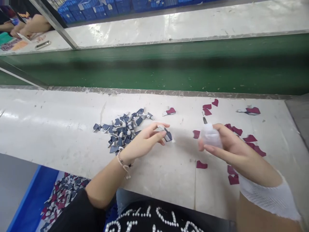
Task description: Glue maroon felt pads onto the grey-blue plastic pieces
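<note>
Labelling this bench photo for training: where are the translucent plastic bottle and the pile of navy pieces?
Translucent plastic bottle (210, 136), head view, point on its body.
Pile of navy pieces (122, 133), head view, point on its middle.

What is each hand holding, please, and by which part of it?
The left hand pinches a small navy-and-white piece by its white end, between thumb and fingertips. The right hand grips a translucent plastic bottle around its body.
</note>
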Available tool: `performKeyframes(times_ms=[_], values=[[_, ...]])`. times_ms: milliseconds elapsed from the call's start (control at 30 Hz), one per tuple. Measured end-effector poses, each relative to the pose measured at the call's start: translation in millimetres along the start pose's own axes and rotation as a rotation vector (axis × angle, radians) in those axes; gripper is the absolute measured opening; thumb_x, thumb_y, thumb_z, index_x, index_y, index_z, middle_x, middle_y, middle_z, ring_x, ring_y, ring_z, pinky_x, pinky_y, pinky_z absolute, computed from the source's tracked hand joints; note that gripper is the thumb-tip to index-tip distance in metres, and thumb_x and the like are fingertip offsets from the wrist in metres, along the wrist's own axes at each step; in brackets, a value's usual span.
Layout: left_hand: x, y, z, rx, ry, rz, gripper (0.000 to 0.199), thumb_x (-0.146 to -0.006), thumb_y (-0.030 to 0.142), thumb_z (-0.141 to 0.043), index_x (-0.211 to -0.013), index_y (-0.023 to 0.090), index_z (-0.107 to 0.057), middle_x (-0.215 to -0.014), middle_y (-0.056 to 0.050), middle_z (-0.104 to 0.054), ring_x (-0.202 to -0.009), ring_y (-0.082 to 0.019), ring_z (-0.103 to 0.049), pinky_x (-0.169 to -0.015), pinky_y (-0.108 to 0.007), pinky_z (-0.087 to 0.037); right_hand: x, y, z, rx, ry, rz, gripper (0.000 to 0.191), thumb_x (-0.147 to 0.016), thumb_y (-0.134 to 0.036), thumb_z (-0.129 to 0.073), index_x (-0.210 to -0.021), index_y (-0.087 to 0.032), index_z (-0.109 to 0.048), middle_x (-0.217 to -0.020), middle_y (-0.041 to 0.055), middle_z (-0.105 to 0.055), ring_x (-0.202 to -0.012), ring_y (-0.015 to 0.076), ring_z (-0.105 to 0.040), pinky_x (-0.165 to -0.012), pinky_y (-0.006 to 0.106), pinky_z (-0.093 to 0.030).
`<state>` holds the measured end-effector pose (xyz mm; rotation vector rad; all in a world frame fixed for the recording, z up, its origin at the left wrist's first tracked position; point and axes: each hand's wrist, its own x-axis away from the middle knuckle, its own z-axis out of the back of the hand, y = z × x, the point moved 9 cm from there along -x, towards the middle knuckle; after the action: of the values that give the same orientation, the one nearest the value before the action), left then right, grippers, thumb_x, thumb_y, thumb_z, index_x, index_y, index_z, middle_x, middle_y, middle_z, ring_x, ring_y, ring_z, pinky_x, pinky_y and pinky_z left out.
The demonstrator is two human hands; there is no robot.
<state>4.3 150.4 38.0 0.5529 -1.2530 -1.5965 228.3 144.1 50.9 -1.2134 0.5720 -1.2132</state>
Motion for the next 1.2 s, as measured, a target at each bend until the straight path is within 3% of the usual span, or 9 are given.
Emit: performKeyframes(times_ms=[100,200,267,367,533,633,833,933,1200], values=[[-19,12,-32.2,-0.459,0.081,-0.158,0.029,-0.104,0.037,-0.046,-0.117,0.016,-0.061,-0.145,-0.016,-0.059,-0.116,-0.027,-0.067,-0.096,-0.049,-0.059,15,7,17,-0.096,0.009,0.010,0.030,-0.092,-0.055,-0.063,-0.111,-0.033,-0.057,-0.089,0.0016,-0.073,-0.082,0.0226,-0.069,-0.072,0.034,-0.059],[-36,21,-60.3,-0.790,0.059,-0.329,0.032,-0.103,0.042,-0.047,-0.103,0.015,-0.066,-0.139,-0.014,-0.063,-0.123,-0.033,-0.060,-0.101,-0.053,-0.054,18,19,25,-0.147,0.042,0.000,0.028,-0.092,-0.054,-0.063,-0.108,-0.032,-0.058,-0.088,0.0020,-0.071,-0.084,0.0227,-0.068,-0.075,0.035,-0.059],[-49,23,-54.5,-0.803,0.109,-0.340,0.032,-0.105,0.038,-0.044,-0.108,0.016,-0.067,-0.131,-0.013,-0.066,-0.119,-0.028,-0.062,-0.102,-0.048,-0.053,17,26,26,-0.171,0.046,-0.018,0.029,-0.091,-0.054,-0.064,-0.107,-0.031,-0.057,-0.088,0.0033,-0.071,-0.085,0.0241,-0.068,-0.076,0.037,-0.059],[-74,17,-22.5,-0.764,0.263,-0.206,0.029,-0.101,0.023,-0.049,-0.125,0.012,-0.060,-0.139,-0.019,-0.059,-0.126,-0.030,-0.057,-0.110,-0.048,-0.048,17,35,23,-0.195,0.024,-0.048,0.030,-0.090,-0.052,-0.066,-0.108,-0.030,-0.056,-0.092,0.0041,-0.071,-0.089,0.0253,-0.067,-0.081,0.039,-0.058],[-101,7,-8.4,-0.693,0.196,-0.124,0.028,-0.096,0.017,-0.055,-0.124,0.015,-0.059,-0.115,-0.012,-0.071,-0.108,-0.023,-0.067,-0.098,-0.039,-0.055,20,44,20,-0.188,0.011,-0.118,0.042,-0.085,-0.053,-0.070,-0.119,-0.033,-0.056,-0.098,0.0035,-0.070,-0.090,0.0279,-0.067,-0.081,0.043,-0.057],[-92,15,-10.3,-0.614,0.193,-0.169,0.026,-0.097,0.019,-0.055,-0.121,0.017,-0.062,-0.116,-0.009,-0.074,-0.105,-0.019,-0.070,-0.092,-0.033,-0.058,22,41,16,-0.190,0.006,-0.145,0.044,-0.083,-0.053,-0.072,-0.119,-0.032,-0.057,-0.102,0.0049,-0.071,-0.092,0.0293,-0.067,-0.081,0.043,-0.056],[-31,70,-18.9,-0.428,0.281,-0.572,0.029,-0.097,0.017,-0.051,-0.124,0.019,-0.060,-0.109,-0.007,-0.075,-0.088,-0.014,-0.070,-0.078,-0.028,-0.060,27,21,9,-0.268,0.046,-0.167,0.037,-0.085,-0.057,-0.068,-0.108,-0.029,-0.061,-0.092,0.0030,-0.068,-0.080,0.0247,-0.063,-0.072,0.038,-0.055],[-8,90,-23.4,-0.414,0.288,-0.696,0.029,-0.097,0.018,-0.054,-0.126,0.019,-0.058,-0.108,-0.007,-0.074,-0.093,-0.014,-0.070,-0.082,-0.029,-0.061,28,20,9,-0.254,0.085,-0.180,0.036,-0.085,-0.059,-0.068,-0.103,-0.029,-0.062,-0.093,0.0037,-0.069,-0.086,0.0264,-0.064,-0.073,0.037,-0.054],[25,111,-32.9,-0.401,0.257,-0.911,0.031,-0.094,0.020,-0.069,-0.123,0.011,-0.061,-0.105,-0.008,-0.078,-0.097,-0.013,-0.073,-0.085,-0.024,-0.062,26,25,3,-0.260,0.037,-0.171,0.040,-0.079,-0.061,-0.074,-0.104,-0.032,-0.064,-0.091,0.0020,-0.070,-0.091,0.0284,-0.066,-0.081,0.037,-0.054]])
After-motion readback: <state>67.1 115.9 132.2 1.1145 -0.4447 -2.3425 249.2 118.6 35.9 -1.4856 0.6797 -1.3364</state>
